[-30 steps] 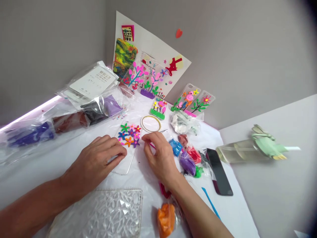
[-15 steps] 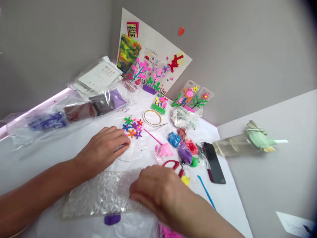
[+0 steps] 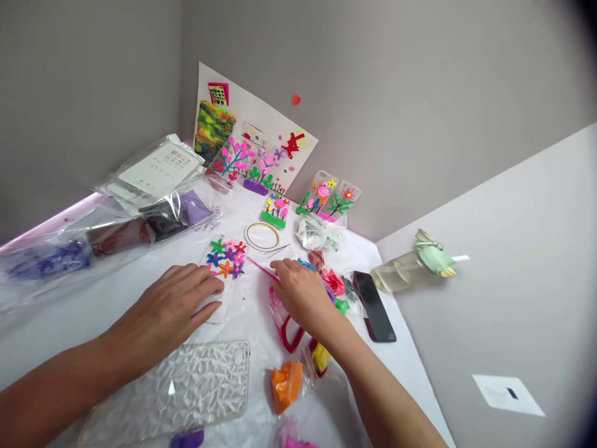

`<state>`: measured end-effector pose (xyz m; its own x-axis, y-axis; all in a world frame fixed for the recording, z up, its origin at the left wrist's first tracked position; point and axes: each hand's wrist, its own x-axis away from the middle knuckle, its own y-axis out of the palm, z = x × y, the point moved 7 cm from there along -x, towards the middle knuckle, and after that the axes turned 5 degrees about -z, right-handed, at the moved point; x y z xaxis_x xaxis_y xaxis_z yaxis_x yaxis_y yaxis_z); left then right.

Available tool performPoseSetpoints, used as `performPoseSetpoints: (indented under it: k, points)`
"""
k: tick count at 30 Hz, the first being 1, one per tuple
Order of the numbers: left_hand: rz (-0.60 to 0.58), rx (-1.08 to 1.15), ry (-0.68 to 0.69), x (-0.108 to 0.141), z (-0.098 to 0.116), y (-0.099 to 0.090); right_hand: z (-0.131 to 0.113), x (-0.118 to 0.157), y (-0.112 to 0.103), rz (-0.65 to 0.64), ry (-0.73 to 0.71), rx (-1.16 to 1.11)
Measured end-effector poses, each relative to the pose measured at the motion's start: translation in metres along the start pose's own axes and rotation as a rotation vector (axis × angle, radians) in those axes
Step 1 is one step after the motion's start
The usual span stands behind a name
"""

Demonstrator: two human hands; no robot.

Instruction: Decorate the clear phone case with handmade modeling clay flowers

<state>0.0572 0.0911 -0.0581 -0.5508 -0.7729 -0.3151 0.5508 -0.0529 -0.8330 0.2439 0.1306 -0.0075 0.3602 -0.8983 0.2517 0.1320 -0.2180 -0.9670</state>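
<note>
My left hand (image 3: 180,298) rests over the lower part of a clear phone case (image 3: 218,308) decorated with colourful clay flowers (image 3: 227,256). Its thumb and fingers lie apart on the case. Closed fingers of my right hand (image 3: 301,292) are at the end of a thin pink modelling tool (image 3: 261,267), whose other end points to the flowers. Beneath and beside that hand are red-handled scissors (image 3: 292,336) and bagged clay, partly covered by it. A clear textured phone case (image 3: 196,386) lies in front of my left forearm.
Orange clay (image 3: 286,386) and purple clay (image 3: 188,438) lie near the front. A phone (image 3: 375,308) and a bottle (image 3: 398,272) are at right. Behind are a gold bangle (image 3: 262,236), decorated cases (image 3: 321,196), clay packets (image 3: 121,235) and a picture sheet (image 3: 265,106).
My right hand has moved away from the textured case to the pink tool, uncovering the orange clay. The left hand's thumb and fingers have spread slightly on the flowered case. The view has shifted.
</note>
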Motion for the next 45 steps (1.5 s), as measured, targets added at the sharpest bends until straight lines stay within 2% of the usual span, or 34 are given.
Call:
performPoseSetpoints:
  k: [4,7,9,11,13,15,18,21,26,28,31,34,38,42,45]
  points:
    - [0.030,-0.024,0.009,0.004,0.003,-0.001,-0.009,-0.019,0.010,-0.068,0.000,0.061]
    - [0.056,-0.052,0.013,0.005,0.007,-0.003,-0.001,-0.022,0.004,-0.007,0.002,-0.077]
    - [0.055,-0.050,0.022,0.005,0.009,-0.005,0.013,-0.021,-0.007,0.110,0.012,-0.400]
    - [0.058,-0.037,0.033,0.004,0.012,-0.007,0.025,-0.021,-0.013,0.195,-0.029,-0.859]
    - [0.073,-0.030,0.036,0.005,0.012,-0.008,0.027,-0.023,-0.012,0.186,-0.110,-1.241]
    - [0.088,-0.032,0.023,0.007,0.011,-0.007,0.022,-0.026,-0.006,0.139,-0.153,-1.448]
    - [0.079,-0.028,-0.002,0.010,0.007,-0.001,0.014,-0.031,0.006,0.103,-0.153,-1.512]
    - [0.074,-0.028,0.004,0.011,0.007,0.000,0.011,-0.032,0.008,0.136,-0.167,-1.469]
    - [0.075,-0.035,0.036,0.006,0.010,-0.006,0.022,-0.018,-0.021,0.241,-0.209,-1.282]
    - [0.068,-0.022,0.038,0.005,0.010,-0.008,0.029,-0.009,-0.032,0.282,-0.181,-1.092]
    - [0.041,-0.002,0.025,0.005,0.007,-0.007,0.037,0.005,-0.040,0.327,-0.119,-0.642]
    - [0.033,0.001,0.006,0.006,0.003,-0.005,0.038,0.022,-0.039,0.260,-0.131,-0.341]
    - [0.041,-0.018,0.038,0.008,0.002,-0.002,0.030,0.058,-0.041,0.211,-0.191,-0.237]
    - [0.031,-0.033,0.046,0.008,0.001,0.000,-0.011,0.086,-0.017,-0.042,-0.393,-0.080]
    - [0.015,-0.054,0.051,0.007,0.001,0.002,-0.038,0.093,0.004,-0.086,-0.504,0.163]
